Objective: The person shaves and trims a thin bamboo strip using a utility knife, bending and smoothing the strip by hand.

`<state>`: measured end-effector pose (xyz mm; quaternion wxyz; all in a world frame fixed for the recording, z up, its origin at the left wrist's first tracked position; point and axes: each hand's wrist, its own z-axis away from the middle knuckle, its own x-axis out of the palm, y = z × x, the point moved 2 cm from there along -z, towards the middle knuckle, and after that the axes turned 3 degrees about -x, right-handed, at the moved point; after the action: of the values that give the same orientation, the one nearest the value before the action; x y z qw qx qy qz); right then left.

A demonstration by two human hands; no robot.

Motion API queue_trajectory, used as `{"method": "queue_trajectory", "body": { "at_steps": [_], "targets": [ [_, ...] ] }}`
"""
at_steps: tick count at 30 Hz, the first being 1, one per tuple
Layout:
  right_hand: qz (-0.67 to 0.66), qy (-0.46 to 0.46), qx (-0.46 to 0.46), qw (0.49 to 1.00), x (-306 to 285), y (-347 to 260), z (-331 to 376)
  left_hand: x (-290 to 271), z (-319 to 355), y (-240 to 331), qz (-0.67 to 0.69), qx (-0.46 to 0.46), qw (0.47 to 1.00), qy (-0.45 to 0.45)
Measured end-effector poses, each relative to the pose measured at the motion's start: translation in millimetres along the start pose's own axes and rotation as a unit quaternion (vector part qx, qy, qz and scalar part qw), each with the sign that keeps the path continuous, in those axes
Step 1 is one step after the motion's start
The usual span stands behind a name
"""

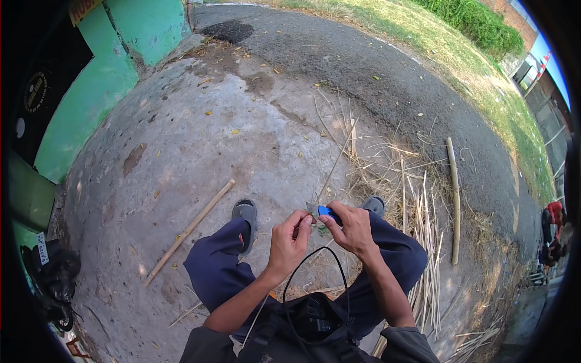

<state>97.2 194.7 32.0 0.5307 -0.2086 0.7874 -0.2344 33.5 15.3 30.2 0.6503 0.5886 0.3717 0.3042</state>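
My right hand point(354, 231) is closed round the blue handle of a cutter knife point(327, 212). Its grey blade points left, toward the fingertips of my left hand point(289, 239). Those fingers are pinched together on a thin bamboo strip point(332, 171), which runs from beside the blade up and away over the ground. Both hands meet between my knees, very close to each other. The exact spot where blade and strip touch is too small to make out.
Many split bamboo strips point(431, 254) and shavings point(387, 154) lie at the right. A bamboo pole point(453, 199) lies beyond them, and another stick point(190, 232) lies on the concrete at left. A black motorcycle part point(51, 275) stands by the green wall point(85, 115).
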Motion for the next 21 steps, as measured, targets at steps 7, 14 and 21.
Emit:
{"method": "queue_trajectory", "body": {
  "at_steps": [7,14,21],
  "targets": [
    [0.026,0.081,0.042,0.995,-14,18,-8,7,9,5,-0.030,0.024,0.999,0.006],
    [-0.037,0.052,0.058,0.996,-22,32,-8,6,9,7,-0.032,-0.002,0.998,-0.048],
    [-0.051,0.010,0.004,0.999,-8,12,-4,3,2,-6,0.092,-0.068,0.992,-0.059]
  ]
}}
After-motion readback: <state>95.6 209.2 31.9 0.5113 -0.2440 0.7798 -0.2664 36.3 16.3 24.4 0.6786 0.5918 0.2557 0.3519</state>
